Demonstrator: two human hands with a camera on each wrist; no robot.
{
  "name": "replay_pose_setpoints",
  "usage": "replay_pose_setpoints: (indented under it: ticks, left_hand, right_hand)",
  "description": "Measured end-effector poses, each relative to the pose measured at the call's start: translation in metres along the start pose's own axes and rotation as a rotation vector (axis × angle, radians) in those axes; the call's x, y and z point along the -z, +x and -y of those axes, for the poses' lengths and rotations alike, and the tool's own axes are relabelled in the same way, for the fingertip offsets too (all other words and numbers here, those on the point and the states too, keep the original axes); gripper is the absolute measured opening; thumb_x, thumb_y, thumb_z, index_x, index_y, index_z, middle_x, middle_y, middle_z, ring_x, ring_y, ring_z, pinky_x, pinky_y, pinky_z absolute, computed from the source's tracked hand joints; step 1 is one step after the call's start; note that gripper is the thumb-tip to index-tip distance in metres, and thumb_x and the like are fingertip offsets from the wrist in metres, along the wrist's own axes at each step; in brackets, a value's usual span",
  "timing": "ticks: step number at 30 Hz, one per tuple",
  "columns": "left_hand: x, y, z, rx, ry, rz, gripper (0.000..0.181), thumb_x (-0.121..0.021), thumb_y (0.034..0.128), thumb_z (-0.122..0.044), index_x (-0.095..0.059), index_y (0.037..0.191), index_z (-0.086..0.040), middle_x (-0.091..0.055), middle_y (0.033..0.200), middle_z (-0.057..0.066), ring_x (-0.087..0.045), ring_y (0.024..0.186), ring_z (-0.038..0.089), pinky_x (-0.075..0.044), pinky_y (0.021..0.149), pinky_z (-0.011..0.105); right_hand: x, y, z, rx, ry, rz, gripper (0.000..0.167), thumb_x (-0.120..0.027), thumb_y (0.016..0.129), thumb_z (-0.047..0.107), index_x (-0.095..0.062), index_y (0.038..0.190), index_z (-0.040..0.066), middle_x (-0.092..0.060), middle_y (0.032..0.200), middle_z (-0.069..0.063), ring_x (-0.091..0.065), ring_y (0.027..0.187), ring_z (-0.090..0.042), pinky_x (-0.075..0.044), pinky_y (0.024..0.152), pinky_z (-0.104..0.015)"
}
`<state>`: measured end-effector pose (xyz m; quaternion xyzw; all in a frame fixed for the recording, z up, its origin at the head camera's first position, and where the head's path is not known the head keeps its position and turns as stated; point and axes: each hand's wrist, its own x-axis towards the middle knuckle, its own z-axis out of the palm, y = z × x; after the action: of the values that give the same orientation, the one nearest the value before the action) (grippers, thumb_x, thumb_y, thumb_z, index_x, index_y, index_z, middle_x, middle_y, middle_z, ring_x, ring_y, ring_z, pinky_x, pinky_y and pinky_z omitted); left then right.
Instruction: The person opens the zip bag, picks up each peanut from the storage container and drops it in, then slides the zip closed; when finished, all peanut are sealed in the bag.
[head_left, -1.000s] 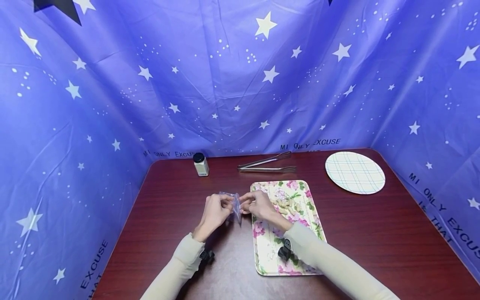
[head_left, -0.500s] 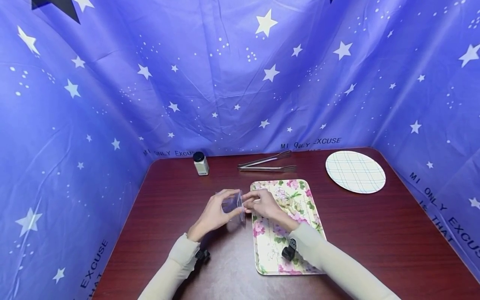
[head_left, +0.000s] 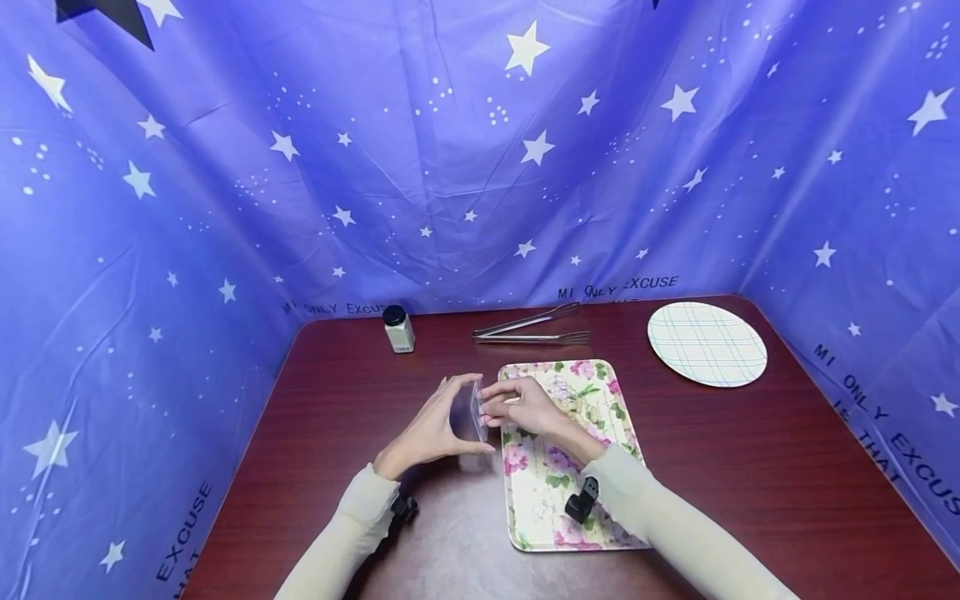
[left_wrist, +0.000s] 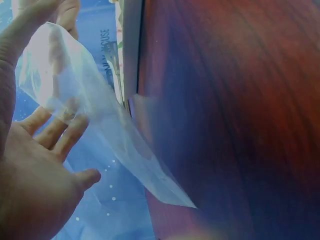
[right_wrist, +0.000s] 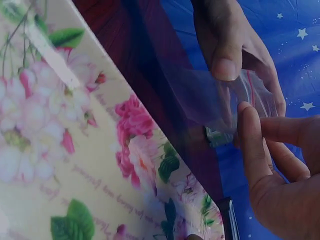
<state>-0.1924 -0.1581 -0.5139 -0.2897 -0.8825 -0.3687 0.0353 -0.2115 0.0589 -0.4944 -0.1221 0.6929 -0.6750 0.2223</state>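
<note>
A clear zip bag [right_wrist: 200, 97] with a red line near its mouth is between my hands, left of the floral tray [head_left: 536, 517]. My left hand [head_left: 427, 429] has thumb and fingers spread wide around the bag; in the left wrist view its fingers touch the clear plastic [left_wrist: 115, 135]. My right hand [head_left: 525, 408], over the tray's left edge, pinches the rim of the bag between thumb and fingers. Pale peanuts [head_left: 573, 408] lie on the tray, partly hidden behind my right hand. Nothing shows inside the bag.
Metal tongs [head_left: 532, 337] lie behind the tray. A black-capped jar [head_left: 399, 330] stands at the back left. An oval checked plate [head_left: 707, 344] sits at the back right of the dark red table [head_left: 750, 467]. A starry blue cloth [head_left: 480, 167] surrounds the table.
My left hand has gone from pinching the bag to spreading thumb and fingers around it. The bag's mouth looks wider. My right hand stays at its rim.
</note>
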Motion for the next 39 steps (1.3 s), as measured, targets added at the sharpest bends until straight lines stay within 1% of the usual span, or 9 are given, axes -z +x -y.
replay_pose_setpoints:
  ticks: [3, 7, 10, 14, 21, 26, 32, 35, 39]
  left_hand:
    - [0.000, -0.001, -0.001, -0.009, 0.059, -0.031, 0.111, -0.099, 0.0632, -0.050, -0.044, 0.152, -0.013, -0.059, 0.142, 0.004, -0.053, 0.137, 0.023, -0.035, 0.124, 0.052]
    - [0.001, -0.003, -0.001, -0.011, 0.138, -0.066, 0.106, -0.098, 0.0622, -0.053, -0.050, 0.148, -0.015, -0.060, 0.126, -0.004, -0.053, 0.114, 0.016, -0.049, 0.102, 0.040]
    - [0.002, -0.003, -0.001, -0.009, 0.166, -0.077, 0.102, -0.098, 0.0627, -0.053, -0.052, 0.146, -0.018, -0.060, 0.119, -0.005, -0.050, 0.105, 0.014, -0.048, 0.092, 0.036]
    - [0.002, -0.002, -0.001, -0.003, 0.179, -0.086, 0.098, -0.097, 0.0634, -0.053, -0.054, 0.144, -0.020, -0.061, 0.119, -0.005, -0.050, 0.103, 0.014, -0.046, 0.090, 0.035]
    - [0.001, 0.000, -0.003, 0.014, 0.295, -0.093, 0.098, -0.095, 0.0653, -0.057, -0.055, 0.146, -0.018, -0.062, 0.121, -0.003, -0.050, 0.101, 0.016, -0.043, 0.083, 0.033]
    - [-0.001, 0.002, -0.005, 0.013, 0.362, -0.097, 0.100, -0.094, 0.0636, -0.060, -0.058, 0.146, -0.018, -0.062, 0.120, -0.002, -0.050, 0.099, 0.015, -0.041, 0.080, 0.030]
    - [-0.005, 0.005, -0.007, -0.018, 0.350, -0.104, 0.097, -0.096, 0.0623, -0.058, -0.062, 0.143, -0.015, -0.063, 0.120, -0.001, -0.050, 0.098, 0.017, -0.041, 0.078, 0.030]
    - [-0.007, 0.005, -0.007, -0.022, 0.315, -0.116, 0.095, -0.095, 0.0630, -0.058, -0.063, 0.142, -0.016, -0.064, 0.119, -0.002, -0.051, 0.099, 0.016, -0.042, 0.079, 0.031]
    - [-0.008, 0.004, -0.005, 0.004, 0.179, -0.136, 0.090, -0.095, 0.0665, -0.054, -0.063, 0.141, -0.015, -0.066, 0.121, -0.003, -0.055, 0.107, 0.016, -0.047, 0.091, 0.036]
  right_hand:
    - [0.000, -0.001, 0.001, 0.001, -0.023, -0.008, 0.031, -0.065, 0.094, -0.007, -0.066, 0.124, -0.016, -0.075, 0.105, -0.030, -0.076, 0.074, -0.011, -0.064, 0.078, -0.030]
    - [0.001, -0.003, 0.001, 0.033, -0.104, -0.033, 0.028, -0.067, 0.092, -0.007, -0.069, 0.119, -0.015, -0.076, 0.100, -0.029, -0.077, 0.073, -0.014, -0.064, 0.076, -0.033]
    - [0.000, -0.003, 0.001, 0.064, -0.172, -0.052, 0.024, -0.068, 0.092, -0.007, -0.071, 0.115, -0.013, -0.076, 0.098, -0.029, -0.079, 0.076, -0.025, -0.064, 0.077, -0.039]
    - [-0.001, -0.002, -0.001, 0.085, -0.237, -0.077, 0.021, -0.068, 0.092, -0.006, -0.073, 0.112, -0.011, -0.075, 0.099, -0.029, -0.079, 0.082, -0.034, -0.064, 0.077, -0.041]
    - [-0.003, -0.003, 0.002, 0.184, -0.430, -0.211, 0.014, -0.076, 0.092, 0.010, -0.079, 0.104, 0.003, -0.079, 0.098, -0.015, -0.076, 0.076, -0.020, -0.061, 0.067, -0.026]
    - [-0.010, -0.004, 0.006, 0.215, -0.331, -0.132, 0.023, -0.071, 0.099, 0.015, -0.076, 0.105, -0.006, -0.078, 0.091, -0.023, -0.078, 0.079, -0.035, -0.064, 0.070, -0.036]
    - [-0.016, -0.004, 0.005, 0.170, -0.332, -0.103, 0.023, -0.073, 0.097, 0.016, -0.078, 0.102, -0.006, -0.079, 0.089, -0.021, -0.078, 0.075, -0.024, -0.063, 0.068, -0.029]
    - [-0.016, -0.004, 0.005, 0.172, -0.312, -0.097, 0.018, -0.072, 0.097, 0.009, -0.077, 0.101, -0.007, -0.079, 0.089, -0.022, -0.078, 0.075, -0.025, -0.063, 0.068, -0.028]
    - [-0.015, -0.004, 0.011, 0.170, -0.240, -0.072, 0.017, -0.067, 0.098, 0.004, -0.074, 0.104, -0.010, -0.077, 0.092, -0.026, -0.078, 0.075, -0.029, -0.064, 0.069, -0.033]
